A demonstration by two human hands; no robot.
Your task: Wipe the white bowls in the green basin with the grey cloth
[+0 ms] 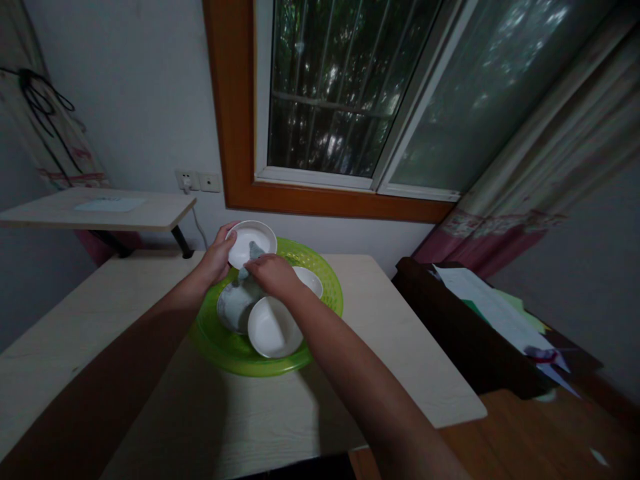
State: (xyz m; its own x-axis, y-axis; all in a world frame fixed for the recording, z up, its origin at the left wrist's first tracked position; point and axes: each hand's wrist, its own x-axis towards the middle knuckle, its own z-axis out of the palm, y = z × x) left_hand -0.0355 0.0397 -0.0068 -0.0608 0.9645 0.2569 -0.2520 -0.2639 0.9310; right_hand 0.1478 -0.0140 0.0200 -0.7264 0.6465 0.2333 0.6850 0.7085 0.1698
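My left hand (219, 255) grips a white bowl (251, 235) by its left side, thumb over the rim, with the inside tilted toward me. A grey-blue cloth (255, 251) is bunched in my right hand (273, 273), closed and pressed at the bowl's lower inside edge. Both hands are above a green plastic basin (327, 277) with a perforated rim. Inside it sit a white bowl (273, 327) in front, a greyish bowl (235, 308) at the left, and another white bowl (310, 280) partly hidden behind my right forearm.
The basin stands on a pale wooden table (400, 353). At the left is a raised shelf (165, 212) with a paper on it. A dark wooden cabinet (465, 340) with papers on top stands at the right. Behind are a barred window (330, 100) and a wall socket (187, 179).
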